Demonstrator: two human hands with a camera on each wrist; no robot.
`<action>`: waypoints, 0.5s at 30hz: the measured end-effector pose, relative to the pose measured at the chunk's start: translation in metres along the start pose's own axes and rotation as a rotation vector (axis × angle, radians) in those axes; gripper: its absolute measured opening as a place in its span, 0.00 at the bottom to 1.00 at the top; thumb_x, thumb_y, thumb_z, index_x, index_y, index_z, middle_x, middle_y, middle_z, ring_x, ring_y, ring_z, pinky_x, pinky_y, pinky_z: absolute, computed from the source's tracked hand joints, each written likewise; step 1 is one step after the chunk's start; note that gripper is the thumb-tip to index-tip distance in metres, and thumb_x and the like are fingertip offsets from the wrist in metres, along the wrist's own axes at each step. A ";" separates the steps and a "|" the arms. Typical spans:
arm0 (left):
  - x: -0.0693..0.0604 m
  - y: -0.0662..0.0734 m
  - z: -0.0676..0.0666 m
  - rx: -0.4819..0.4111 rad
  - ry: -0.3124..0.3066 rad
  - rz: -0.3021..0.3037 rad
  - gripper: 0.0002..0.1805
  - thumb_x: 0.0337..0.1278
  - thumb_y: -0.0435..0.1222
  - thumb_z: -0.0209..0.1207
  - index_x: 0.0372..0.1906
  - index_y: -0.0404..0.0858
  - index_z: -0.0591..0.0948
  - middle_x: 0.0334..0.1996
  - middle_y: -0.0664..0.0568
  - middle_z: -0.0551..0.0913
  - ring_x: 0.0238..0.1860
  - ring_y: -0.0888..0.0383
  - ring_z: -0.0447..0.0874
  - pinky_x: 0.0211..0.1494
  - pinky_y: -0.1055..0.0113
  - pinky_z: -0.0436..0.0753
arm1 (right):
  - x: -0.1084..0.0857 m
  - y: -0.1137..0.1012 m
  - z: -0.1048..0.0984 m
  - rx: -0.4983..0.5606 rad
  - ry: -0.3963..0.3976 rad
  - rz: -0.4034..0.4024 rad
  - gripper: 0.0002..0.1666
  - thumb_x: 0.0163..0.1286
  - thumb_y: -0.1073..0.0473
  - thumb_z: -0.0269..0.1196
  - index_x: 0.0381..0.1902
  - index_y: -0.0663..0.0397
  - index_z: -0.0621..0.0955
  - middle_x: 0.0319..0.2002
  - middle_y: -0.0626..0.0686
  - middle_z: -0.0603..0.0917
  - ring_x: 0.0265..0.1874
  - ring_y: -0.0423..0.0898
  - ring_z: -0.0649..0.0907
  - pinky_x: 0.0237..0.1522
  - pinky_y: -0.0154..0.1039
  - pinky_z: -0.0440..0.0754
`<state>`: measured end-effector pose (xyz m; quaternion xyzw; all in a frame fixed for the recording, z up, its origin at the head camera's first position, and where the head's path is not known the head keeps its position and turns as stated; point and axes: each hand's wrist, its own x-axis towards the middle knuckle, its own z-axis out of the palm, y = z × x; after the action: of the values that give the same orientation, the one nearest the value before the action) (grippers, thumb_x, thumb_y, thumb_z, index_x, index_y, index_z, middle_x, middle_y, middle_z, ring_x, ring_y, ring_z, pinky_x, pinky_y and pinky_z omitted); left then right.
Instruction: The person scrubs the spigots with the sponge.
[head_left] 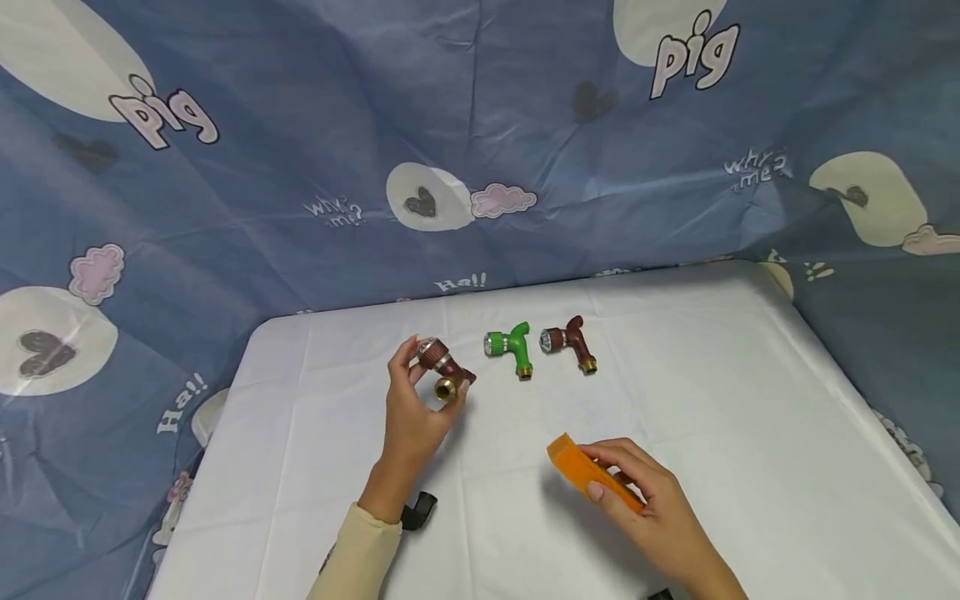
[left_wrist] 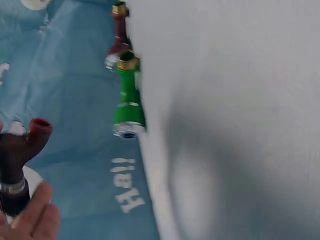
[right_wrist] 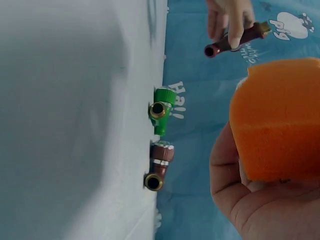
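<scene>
My left hand (head_left: 420, 417) pinches a dark brown tap (head_left: 450, 370) between thumb and fingers, lifted above the white table; its brass threaded end faces the head camera. In the left wrist view, that tap's spout (left_wrist: 39, 131) shows at the left edge, with fingertips beside it. An orange sponge (head_left: 588, 471), block-shaped, is gripped by my right hand (head_left: 645, 500) over the table. It fills much of the right wrist view. Beyond both hands lie a green tap (head_left: 517, 346) and a second brown tap (head_left: 576, 344), side by side.
A black bent object (head_left: 420, 510) lies by the left sleeve, partly hidden by the forearm. Another dark thing (head_left: 661, 595) peeks in at the bottom edge. White cloth covers the table (head_left: 315, 467); a printed blue curtain (head_left: 300, 125) hangs behind and beside it.
</scene>
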<state>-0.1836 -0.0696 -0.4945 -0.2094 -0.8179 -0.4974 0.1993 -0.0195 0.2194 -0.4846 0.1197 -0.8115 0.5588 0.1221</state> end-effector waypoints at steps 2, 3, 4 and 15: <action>0.004 -0.009 0.005 0.022 0.033 -0.085 0.50 0.60 0.37 0.74 0.81 0.38 0.56 0.69 0.39 0.70 0.66 0.45 0.78 0.69 0.43 0.75 | 0.000 0.000 0.001 -0.004 0.018 0.014 0.26 0.71 0.69 0.69 0.63 0.44 0.83 0.54 0.46 0.85 0.46 0.43 0.83 0.37 0.36 0.83; 0.006 -0.013 0.007 0.030 0.043 -0.128 0.49 0.62 0.39 0.73 0.81 0.37 0.57 0.68 0.39 0.70 0.67 0.45 0.77 0.69 0.44 0.75 | -0.001 -0.001 0.001 -0.007 0.030 0.028 0.26 0.71 0.68 0.69 0.63 0.43 0.84 0.54 0.45 0.85 0.46 0.43 0.82 0.37 0.36 0.83; 0.008 -0.017 0.009 0.034 0.055 -0.174 0.48 0.63 0.41 0.72 0.80 0.37 0.58 0.67 0.40 0.70 0.67 0.46 0.75 0.70 0.45 0.74 | -0.001 -0.001 0.002 -0.009 0.042 0.041 0.25 0.71 0.68 0.69 0.63 0.42 0.84 0.54 0.44 0.85 0.46 0.43 0.82 0.37 0.36 0.83; 0.038 -0.046 0.031 0.130 0.097 -0.563 0.44 0.63 0.48 0.68 0.74 0.38 0.57 0.57 0.38 0.79 0.55 0.40 0.82 0.55 0.45 0.81 | -0.006 0.002 0.004 -0.028 0.102 0.064 0.27 0.71 0.69 0.69 0.64 0.43 0.83 0.53 0.44 0.84 0.47 0.42 0.82 0.41 0.34 0.83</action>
<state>-0.2438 -0.0554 -0.5207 0.0630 -0.8635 -0.4891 0.1056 -0.0147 0.2169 -0.4897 0.0633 -0.8153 0.5564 0.1472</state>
